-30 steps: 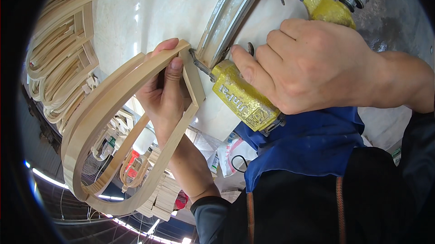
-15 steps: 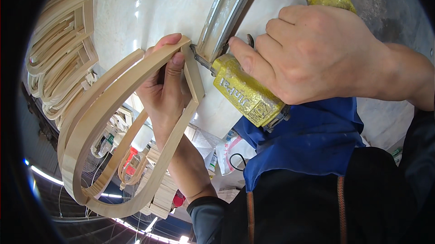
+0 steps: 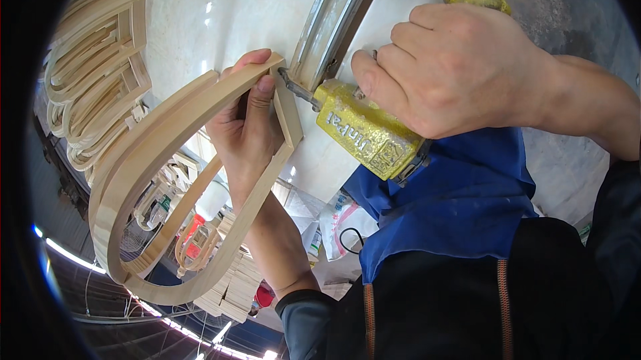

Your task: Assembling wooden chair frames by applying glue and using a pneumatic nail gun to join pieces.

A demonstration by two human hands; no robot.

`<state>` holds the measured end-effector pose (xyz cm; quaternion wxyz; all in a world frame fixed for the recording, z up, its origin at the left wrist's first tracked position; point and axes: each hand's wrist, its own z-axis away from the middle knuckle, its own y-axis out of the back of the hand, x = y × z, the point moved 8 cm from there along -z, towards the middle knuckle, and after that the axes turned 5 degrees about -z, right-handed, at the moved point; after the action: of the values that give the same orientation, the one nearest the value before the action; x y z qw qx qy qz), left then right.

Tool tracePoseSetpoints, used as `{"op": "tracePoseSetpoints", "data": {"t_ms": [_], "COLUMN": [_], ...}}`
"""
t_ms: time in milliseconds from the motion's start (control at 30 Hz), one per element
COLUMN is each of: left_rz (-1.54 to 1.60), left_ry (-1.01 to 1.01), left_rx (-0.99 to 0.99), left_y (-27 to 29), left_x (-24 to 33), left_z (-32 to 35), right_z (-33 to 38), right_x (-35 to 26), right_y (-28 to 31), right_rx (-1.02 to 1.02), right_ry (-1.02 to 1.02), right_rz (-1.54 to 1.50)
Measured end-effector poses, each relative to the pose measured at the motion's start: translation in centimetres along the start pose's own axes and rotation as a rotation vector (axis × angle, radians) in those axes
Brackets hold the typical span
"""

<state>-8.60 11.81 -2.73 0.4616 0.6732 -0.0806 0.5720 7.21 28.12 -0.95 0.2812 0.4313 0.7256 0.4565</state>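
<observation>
A curved frame of pale bent wood [image 3: 177,116], with two looped sides joined by short crosspieces, is tilted up at the left. My left hand [image 3: 247,123] grips its upper corner, the thumb on the inner side and fingers behind. Wrapped around the handle of a yellow nail gun [image 3: 370,134] is my right hand [image 3: 461,73], its index finger curled at the trigger area, which the hand covers. The gun's dark nose meets the frame's corner just beside my left thumb; whether it presses on the wood I cannot tell. A metal magazine [image 3: 337,16] extends upward from the nose.
A pale tabletop [image 3: 247,6] lies beneath the gun. Many similar bent wood frames [image 3: 100,73] are stacked at the far left. Below the held frame are wood strips [image 3: 234,286] and a white bottle with a red part [image 3: 212,200]. A blue apron [image 3: 447,193] hangs before me.
My right index finger has drawn back and curled toward the trigger. The lower end of the wooden frame has risen slightly, and both hands have otherwise barely moved.
</observation>
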Motion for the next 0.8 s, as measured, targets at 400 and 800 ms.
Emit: {"op": "tracePoseSetpoints", "data": {"t_ms": [400, 800], "left_rz": [0.054, 0.090], "left_ry": [-0.016, 0.085], "left_rx": [-0.014, -0.001], "left_y": [0.2, 0.6], "left_x": [-0.5, -0.9], "left_z": [0.1, -0.2], "right_z": [0.1, -0.3], "right_x": [0.4, 4.4], "right_y": [0.2, 1.4], "right_rx": [-0.058, -0.069], "right_ry": [-0.011, -0.109], "right_rz": [-0.021, -0.033]}}
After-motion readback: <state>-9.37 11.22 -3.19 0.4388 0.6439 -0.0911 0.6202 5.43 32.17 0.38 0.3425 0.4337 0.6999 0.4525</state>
